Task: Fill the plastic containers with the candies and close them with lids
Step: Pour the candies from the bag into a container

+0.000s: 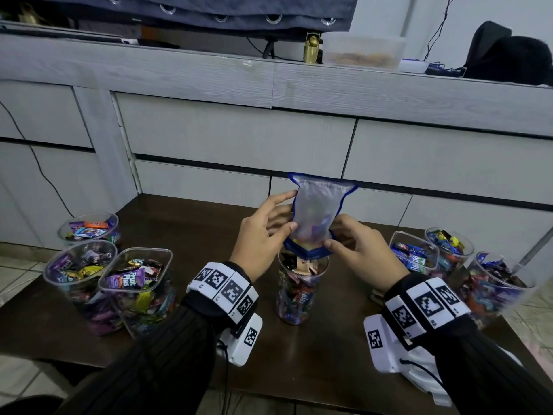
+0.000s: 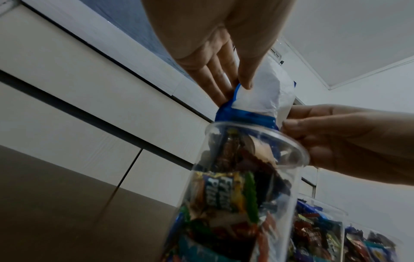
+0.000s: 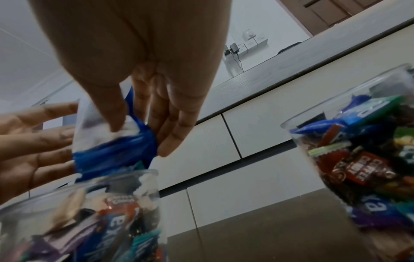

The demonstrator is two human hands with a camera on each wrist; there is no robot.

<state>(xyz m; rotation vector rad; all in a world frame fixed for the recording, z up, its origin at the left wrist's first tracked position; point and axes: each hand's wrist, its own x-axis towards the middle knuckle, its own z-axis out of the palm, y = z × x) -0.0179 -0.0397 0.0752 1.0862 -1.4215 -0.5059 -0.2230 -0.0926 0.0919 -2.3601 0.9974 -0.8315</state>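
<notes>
A clear bag with blue edges [image 1: 315, 214] hangs upside down, its mouth over the round clear container [image 1: 299, 290] at the table's middle. Wrapped candies fill that container almost to the rim [image 2: 257, 141]. My left hand [image 1: 266, 232] pinches the bag [image 2: 260, 95] on its left side between thumb and fingers. My right hand [image 1: 353, 250] pinches the bag's blue mouth [image 3: 125, 150] on the right. A few candies still show inside the bag.
Three open candy-filled containers [image 1: 137, 289] stand at the left of the brown table [image 1: 329, 354], three more [image 1: 413, 256] at the right. A grey cabinet [image 1: 239, 139] rises right behind the table. No lids are in view.
</notes>
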